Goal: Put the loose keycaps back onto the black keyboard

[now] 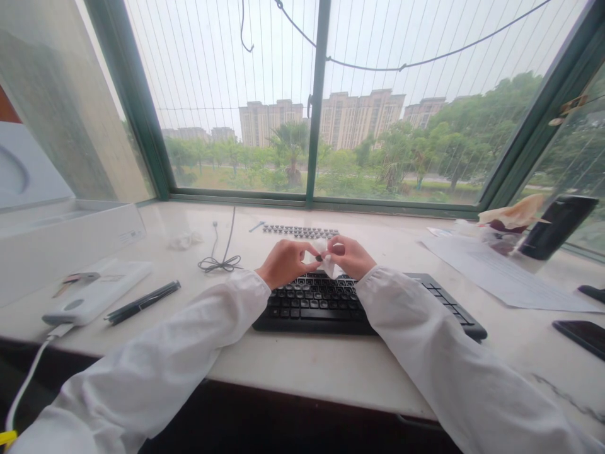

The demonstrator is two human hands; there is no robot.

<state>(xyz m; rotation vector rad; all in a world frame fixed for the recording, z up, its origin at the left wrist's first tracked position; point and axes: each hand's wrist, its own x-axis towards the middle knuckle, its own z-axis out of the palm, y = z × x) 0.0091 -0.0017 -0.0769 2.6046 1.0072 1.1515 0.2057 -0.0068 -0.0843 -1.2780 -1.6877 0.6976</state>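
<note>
A black keyboard [326, 313] lies on the white tabletop, with some keycaps off its upper part. Above its back edge, my left hand [289, 261] pinches a small black keycap [319, 258] between thumb and forefinger. My right hand [350, 255], just beside it, is closed on a white tissue [331, 268] that touches the keycap. Behind both hands, loose keycaps [300, 231] stand in rows on the table. My sleeves cover parts of the keyboard.
Left of the keyboard are a coiled cable [220, 263], black pens [143, 302], a white power bank [99, 293] and a white box [70, 236]. Paper [501, 271], a black phone [583, 337] and a dark upright object [558, 227] are on the right. A window stands behind.
</note>
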